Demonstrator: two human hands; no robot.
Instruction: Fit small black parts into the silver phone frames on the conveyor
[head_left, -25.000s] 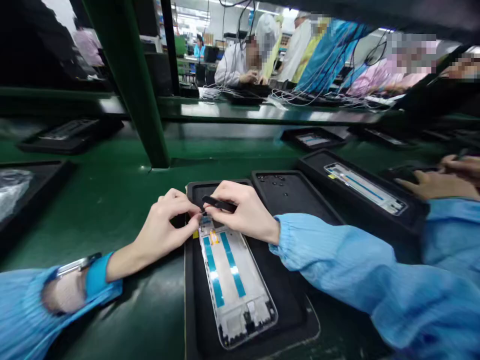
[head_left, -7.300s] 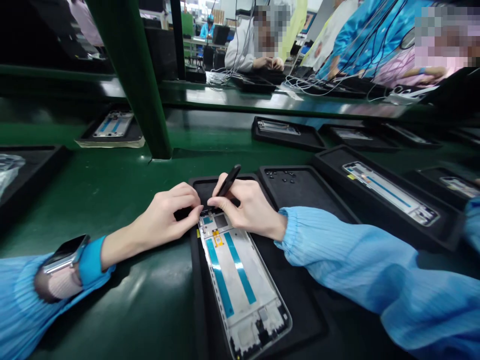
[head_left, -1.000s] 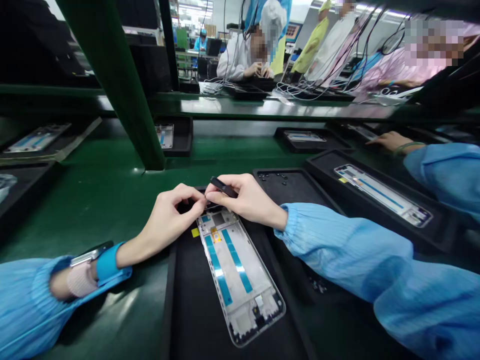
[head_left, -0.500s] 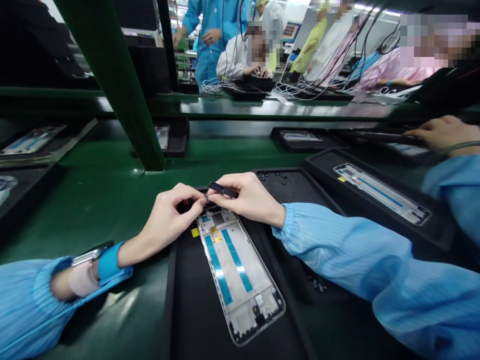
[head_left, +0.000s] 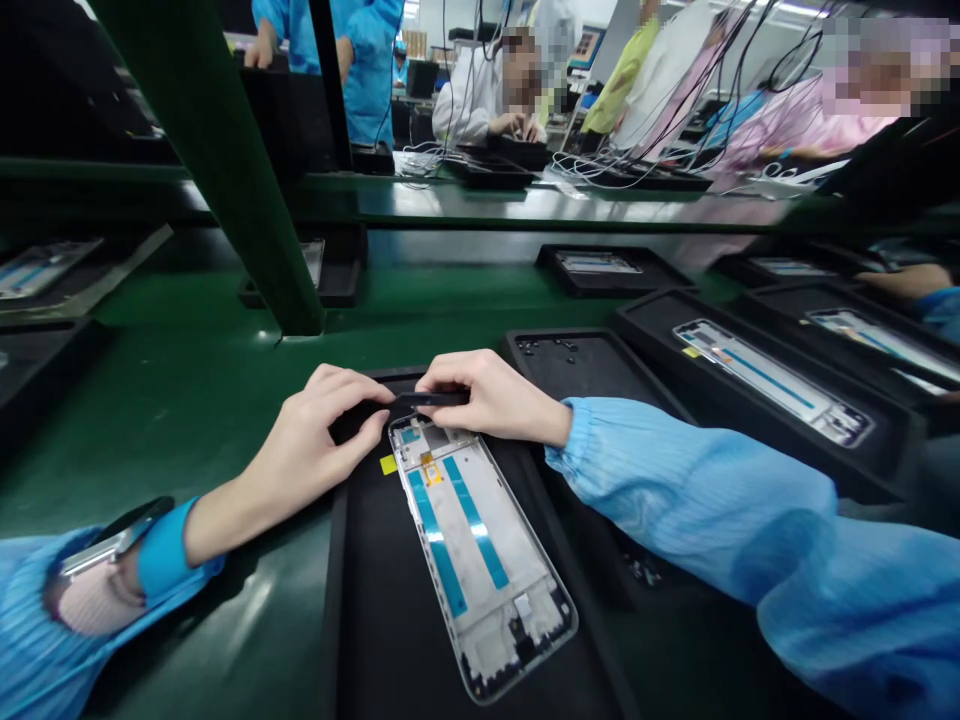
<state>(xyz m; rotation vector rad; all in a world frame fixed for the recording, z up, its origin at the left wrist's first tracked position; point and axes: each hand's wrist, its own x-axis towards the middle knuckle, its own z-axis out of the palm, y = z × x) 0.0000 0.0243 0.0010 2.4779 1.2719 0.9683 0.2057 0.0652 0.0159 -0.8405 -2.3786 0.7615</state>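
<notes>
A phone mid-frame (head_left: 487,540) with blue adhesive strips and a yellow tab lies in a black tray (head_left: 375,620) in front of me. Over its far end, my right hand (head_left: 495,395) is closed around black tweezers (head_left: 431,398), whose tips point left. My left hand (head_left: 322,425) is at the tray's far left corner, thumb and index fingertip drawn together at the tweezer tips. Anything pinched there is too small to make out. Behind my right wrist, another black tray (head_left: 592,365) holds several tiny black parts (head_left: 551,348).
To the right, more black trays hold phone frames (head_left: 772,380), with a co-worker's hand (head_left: 907,282) beyond. A slanted green post (head_left: 225,180) meets the green bench (head_left: 187,400) at back left. Other trays line the back, and people sit and stand past the ledge.
My left hand has shifted slightly left, and the tweezers have swung level with their tips toward its fingers. At right, the co-worker's hand has drawn back, and another tray with a phone frame shows there.
</notes>
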